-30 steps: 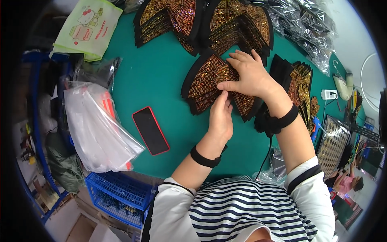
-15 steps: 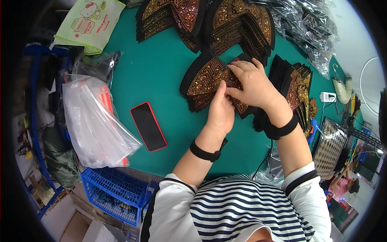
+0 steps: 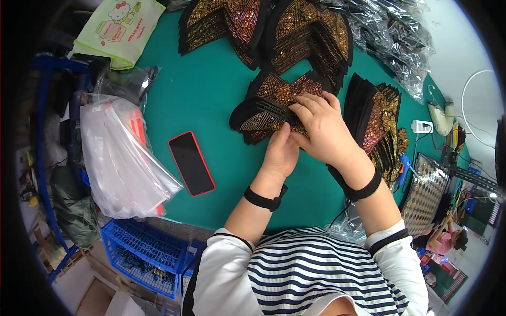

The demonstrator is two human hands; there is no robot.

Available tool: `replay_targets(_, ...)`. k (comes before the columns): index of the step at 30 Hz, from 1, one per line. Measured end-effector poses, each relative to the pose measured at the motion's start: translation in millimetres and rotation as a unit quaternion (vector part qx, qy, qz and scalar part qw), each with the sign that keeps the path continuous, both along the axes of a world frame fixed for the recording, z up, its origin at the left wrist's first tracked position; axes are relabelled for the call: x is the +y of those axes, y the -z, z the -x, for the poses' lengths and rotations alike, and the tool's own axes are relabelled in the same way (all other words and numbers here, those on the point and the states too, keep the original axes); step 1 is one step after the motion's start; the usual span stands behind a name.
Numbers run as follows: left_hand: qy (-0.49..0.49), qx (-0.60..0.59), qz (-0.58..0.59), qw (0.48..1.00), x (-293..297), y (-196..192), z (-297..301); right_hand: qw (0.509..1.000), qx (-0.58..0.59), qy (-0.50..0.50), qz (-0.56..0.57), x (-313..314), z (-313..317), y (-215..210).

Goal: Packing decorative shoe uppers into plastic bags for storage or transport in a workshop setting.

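Note:
A black fabric piece (image 3: 260, 115) with gold studs is between my hands, its left wing bent over and tilted. Behind it lies another bow-shaped black piece (image 3: 279, 88), covered in orange and gold studs. My left hand (image 3: 282, 151) pinches the lower edge of the bent piece, thumb up, its other fingers mostly hidden. My right hand (image 3: 328, 129) closes over the right side of the same piece, fingertips near its middle. Both wrists wear black bands.
Studded stacks lie beyond (image 3: 224, 26) and to the right (image 3: 377, 121) on the green table (image 3: 226, 105). A red-edged phone (image 3: 192, 163), clear plastic bags (image 3: 124, 158) and a printed bag (image 3: 118, 31) are at left. Wrapped packs (image 3: 395, 42) stand far right; a blue glue gun (image 3: 404, 169) lies nearer.
The upper studded piece has tilted and folded, its left wing lifting off the piece behind. Both hands have moved slightly left and nearer to me.

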State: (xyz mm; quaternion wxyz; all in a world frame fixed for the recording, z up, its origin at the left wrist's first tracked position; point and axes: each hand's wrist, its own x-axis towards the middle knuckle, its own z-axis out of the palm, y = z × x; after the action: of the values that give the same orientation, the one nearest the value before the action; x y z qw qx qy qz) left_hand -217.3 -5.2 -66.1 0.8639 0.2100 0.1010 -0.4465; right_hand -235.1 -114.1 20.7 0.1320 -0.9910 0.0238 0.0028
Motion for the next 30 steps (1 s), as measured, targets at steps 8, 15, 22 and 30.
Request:
replay_targets(8,0.026,0.004,-0.031,0.999,-8,5,-1,0.999,0.040,-0.012,-0.006,-34,-30,24)
replay_targets(15,0.003,0.015,-0.018,1.000,-10,0,2,0.998,0.037,-0.043,-0.033,-35,-28,16)
replay_targets(22,-0.004,-0.028,0.037,0.999,0,16,9,0.991,0.081,-0.014,-0.109,-16,-17,-19)
replay_targets(30,0.036,-0.048,0.096,0.994,22,40,18,0.995,-0.059,-0.084,-0.010,16,20,-27)
